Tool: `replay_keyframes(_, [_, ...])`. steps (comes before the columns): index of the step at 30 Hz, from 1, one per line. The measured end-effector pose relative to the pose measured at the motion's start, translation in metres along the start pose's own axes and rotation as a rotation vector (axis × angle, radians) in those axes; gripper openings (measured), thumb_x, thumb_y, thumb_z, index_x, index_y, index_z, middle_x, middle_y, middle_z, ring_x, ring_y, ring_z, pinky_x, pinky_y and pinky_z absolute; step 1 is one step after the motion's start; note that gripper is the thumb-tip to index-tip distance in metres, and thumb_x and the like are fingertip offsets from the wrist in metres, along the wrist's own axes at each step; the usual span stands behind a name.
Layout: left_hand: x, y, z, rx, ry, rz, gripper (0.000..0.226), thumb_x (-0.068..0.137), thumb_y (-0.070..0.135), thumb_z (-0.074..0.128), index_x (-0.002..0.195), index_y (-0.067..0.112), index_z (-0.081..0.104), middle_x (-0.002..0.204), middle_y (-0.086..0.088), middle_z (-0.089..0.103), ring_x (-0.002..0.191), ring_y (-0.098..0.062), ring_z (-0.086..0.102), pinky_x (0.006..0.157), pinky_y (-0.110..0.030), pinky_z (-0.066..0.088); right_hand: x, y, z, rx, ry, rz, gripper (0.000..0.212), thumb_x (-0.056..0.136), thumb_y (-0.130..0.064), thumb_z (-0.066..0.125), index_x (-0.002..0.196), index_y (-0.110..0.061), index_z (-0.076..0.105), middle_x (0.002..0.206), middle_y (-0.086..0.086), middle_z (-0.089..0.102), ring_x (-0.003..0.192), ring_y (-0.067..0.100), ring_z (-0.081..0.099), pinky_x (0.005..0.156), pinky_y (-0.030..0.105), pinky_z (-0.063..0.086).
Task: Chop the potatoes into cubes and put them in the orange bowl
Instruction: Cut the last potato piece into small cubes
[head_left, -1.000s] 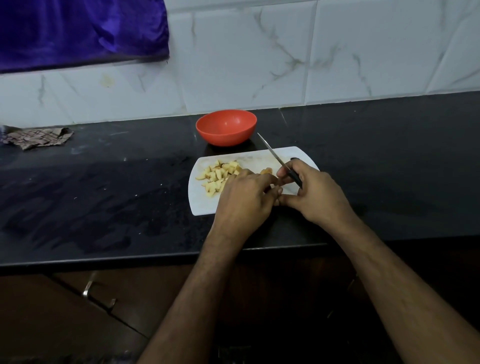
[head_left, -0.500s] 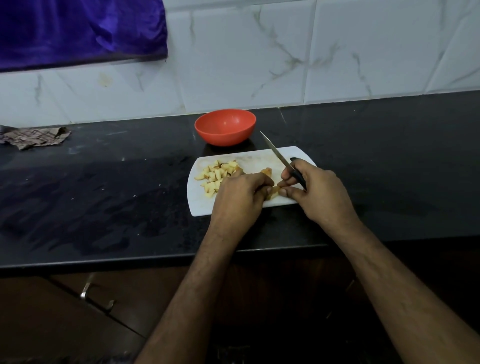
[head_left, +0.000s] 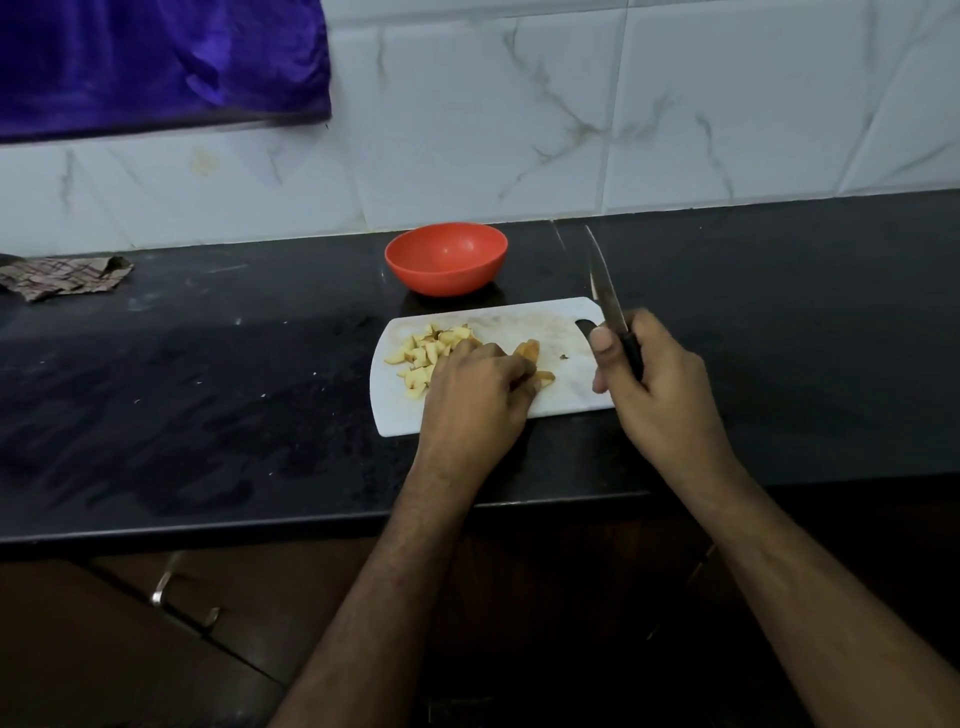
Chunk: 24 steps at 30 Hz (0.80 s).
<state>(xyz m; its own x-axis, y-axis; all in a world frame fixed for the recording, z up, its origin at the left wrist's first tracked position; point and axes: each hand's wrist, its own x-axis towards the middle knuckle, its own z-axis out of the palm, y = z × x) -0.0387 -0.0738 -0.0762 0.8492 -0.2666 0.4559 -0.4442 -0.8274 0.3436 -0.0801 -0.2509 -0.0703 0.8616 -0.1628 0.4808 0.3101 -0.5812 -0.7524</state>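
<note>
A white cutting board (head_left: 566, 327) lies on the black counter (head_left: 208, 395). A pile of pale potato cubes (head_left: 423, 353) sits on its left half. My left hand (head_left: 475, 400) rests over the board, fingers curled onto an uncut potato piece (head_left: 529, 351); smaller bits (head_left: 545, 378) lie beside it. My right hand (head_left: 649, 384) grips a black-handled knife (head_left: 605, 291), blade lifted and pointing away at the board's right end. The orange bowl (head_left: 445, 258) stands just behind the board and looks empty.
A crumpled checked cloth (head_left: 62, 274) lies at the counter's far left. A purple fabric (head_left: 156, 62) hangs over the tiled wall. Below the counter edge is a dark cabinet with a metal handle (head_left: 166, 587).
My right hand has pulled the knife to the right, away from my left hand, and raised the blade. My left hand stays on the potato piece.
</note>
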Motion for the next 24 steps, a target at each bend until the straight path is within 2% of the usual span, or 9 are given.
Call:
replay_keyframes(2, [0.001,-0.002,0.0,-0.083,-0.001,-0.027,0.03,0.096,0.041,0.062,0.115,0.023,0.074,0.092,0.003,0.066,0.096,-0.016,0.051,0.087,-0.037,0.043,-0.007,0.001,-0.002,-0.019,-0.059,0.013,0.035,0.102,-0.055,0.04,0.105,-0.022,0.054,0.071,-0.003,0.067,0.069,0.003,0.064,0.06,0.011,0.041])
replay_keyframes(4, [0.001,-0.002,0.001,-0.122,-0.016,-0.039,0.028,0.097,0.04,0.062,0.114,0.021,0.075,0.092,0.003,0.067,0.094,-0.015,0.05,0.086,-0.038,0.044,-0.008,0.004,-0.003,-0.059,-0.106,0.033,0.032,0.102,-0.054,0.04,0.105,-0.024,0.053,0.071,-0.004,0.067,0.068,0.004,0.063,0.059,0.013,0.041])
replay_keyframes(9, [-0.001,-0.001,0.001,-0.027,-0.037,-0.003,0.032,0.098,0.047,0.056,0.107,0.025,0.077,0.092,0.003,0.063,0.093,-0.017,0.048,0.084,-0.04,0.042,-0.004,0.003,-0.003,-0.058,-0.129,0.096,0.032,0.104,-0.052,0.042,0.094,-0.025,0.054,0.071,-0.001,0.069,0.06,0.005,0.061,0.059,0.025,0.044])
replay_keyframes(12, [-0.002,-0.001,0.002,0.019,-0.024,0.013,0.036,0.099,0.049,0.051,0.103,0.025,0.078,0.094,0.003,0.063,0.092,-0.017,0.047,0.083,-0.039,0.04,-0.006,0.003,-0.004,-0.068,-0.131,0.136,0.024,0.105,-0.043,0.042,0.099,-0.022,0.052,0.073,0.002,0.067,0.064,0.011,0.061,0.061,0.034,0.048])
replay_keyframes(14, [-0.004,-0.001,0.001,-0.012,-0.013,0.03,0.038,0.1,0.046,0.046,0.109,0.023,0.076,0.094,0.003,0.064,0.093,-0.017,0.048,0.085,-0.041,0.042,-0.008,0.001,-0.008,-0.114,-0.169,0.171,0.02,0.105,-0.038,0.043,0.103,-0.021,0.052,0.077,0.002,0.067,0.071,0.016,0.062,0.067,0.04,0.05])
replay_keyframes(16, [-0.005,-0.001,-0.001,-0.074,-0.022,0.042,0.038,0.097,0.043,0.047,0.12,0.025,0.071,0.097,0.005,0.064,0.096,-0.015,0.049,0.087,-0.04,0.043,-0.01,-0.002,-0.014,-0.16,-0.224,0.211,0.019,0.104,-0.039,0.044,0.101,-0.024,0.056,0.078,0.0,0.069,0.07,0.013,0.063,0.064,0.036,0.049])
replay_keyframes(19, [-0.004,-0.001,-0.002,-0.071,-0.101,0.069,0.031,0.094,0.039,0.058,0.121,0.028,0.07,0.106,0.007,0.063,0.105,-0.013,0.051,0.092,-0.04,0.044,-0.018,-0.006,-0.02,-0.276,-0.286,0.236,0.023,0.103,-0.042,0.048,0.091,-0.027,0.061,0.071,-0.004,0.07,0.062,0.003,0.062,0.058,0.025,0.044])
replay_keyframes(21, [-0.001,0.0,-0.001,-0.063,-0.123,0.06,0.027,0.095,0.035,0.062,0.119,0.027,0.071,0.108,0.006,0.063,0.105,-0.013,0.052,0.093,-0.039,0.046,-0.023,-0.011,-0.022,-0.366,-0.288,0.227,0.03,0.103,-0.044,0.047,0.089,-0.023,0.061,0.071,-0.002,0.069,0.062,0.007,0.062,0.058,0.03,0.048])
replay_keyframes(24, [0.0,0.001,0.001,-0.054,-0.097,0.042,0.024,0.096,0.033,0.063,0.117,0.027,0.072,0.1,0.006,0.062,0.099,-0.013,0.052,0.089,-0.037,0.046,-0.03,-0.019,-0.022,-0.486,-0.321,0.221,0.03,0.104,-0.047,0.043,0.096,-0.022,0.056,0.076,-0.003,0.063,0.067,0.012,0.06,0.055,0.029,0.041])
